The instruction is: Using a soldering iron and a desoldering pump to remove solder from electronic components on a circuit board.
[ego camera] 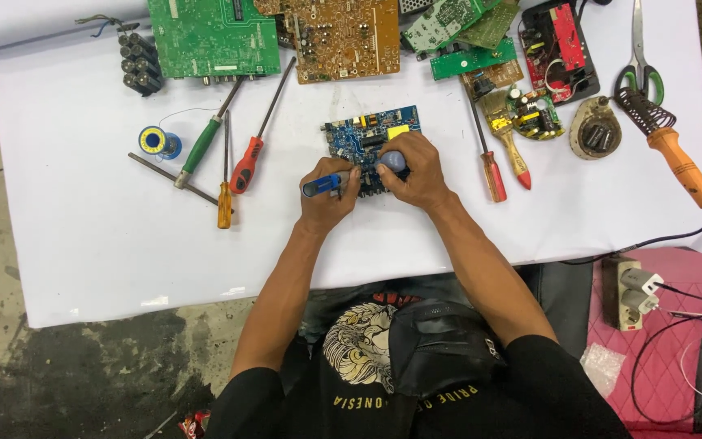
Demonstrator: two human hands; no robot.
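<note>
Near the middle of the frame, the left hand [327, 199] is gripping a blue-handled tool [324, 184], fingers closed around it. The right hand [416, 172] is clamping the tool's other end, pressing onto the blue circuit board [367, 134] lying just beyond both hands. Farther up, a brown circuit board [339, 36] is lying.

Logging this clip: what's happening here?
A person bends over a blue circuit board on a white sheet. The left hand grips a blue-handled tool lying sideways; the right hand holds its other end against the board. Screwdrivers, more boards and a soldering iron lie around.
</note>
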